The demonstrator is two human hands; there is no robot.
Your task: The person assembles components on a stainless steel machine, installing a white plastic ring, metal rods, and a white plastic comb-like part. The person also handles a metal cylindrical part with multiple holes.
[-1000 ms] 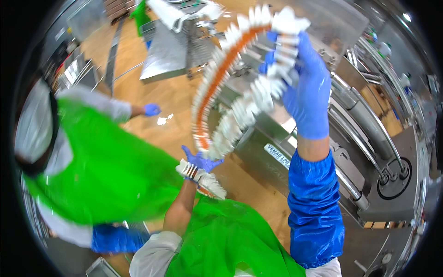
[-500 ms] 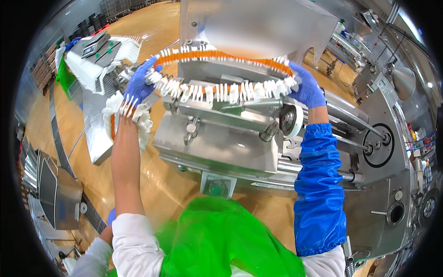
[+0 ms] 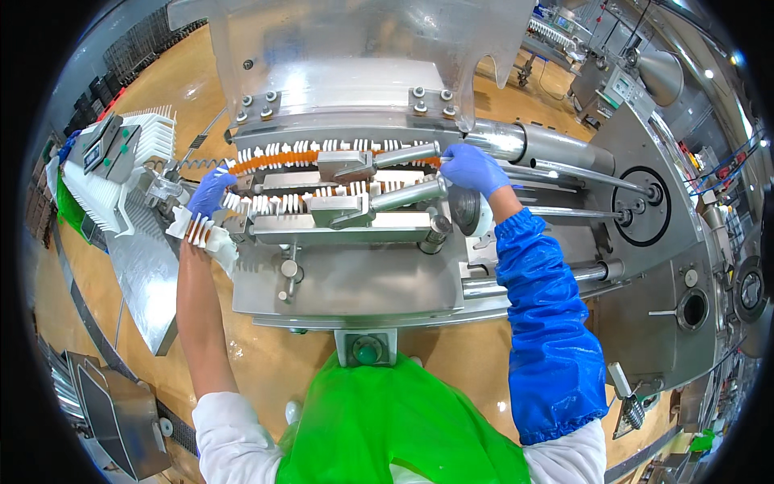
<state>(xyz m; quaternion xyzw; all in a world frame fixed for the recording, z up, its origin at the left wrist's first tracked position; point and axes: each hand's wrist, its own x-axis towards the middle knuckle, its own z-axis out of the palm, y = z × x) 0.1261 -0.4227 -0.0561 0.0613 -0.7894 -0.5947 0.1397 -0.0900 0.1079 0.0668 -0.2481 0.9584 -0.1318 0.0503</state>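
orange-and-white belt [image 3: 278,160] is running rightward, left hand [image 3: 209,194] gripping its left end. right hand [image 3: 474,169] is arching over its right end, hold unclear.

Between the left grip [image 3: 208,194] and right grip [image 3: 472,171], a belt [image 3: 290,158] lies on the machine [image 3: 347,278]. Behind both, a guard [image 3: 347,48]. Right of the right grip, rods [image 3: 574,212]. Nearside of the left grip, a second belt [image 3: 198,233] encircles the forearm [image 3: 201,315].

Left hand [image 3: 208,194]: gloved, fingers reaching forward and inward; closure unclear
Right hand [image 3: 474,170]: gloved, fingers bent leftward; closure unclear
Left forearm [image 3: 205,319]: bare, stretched forward, leaning outward
Right forearm [image 3: 545,323]: sleeved, slanting inward
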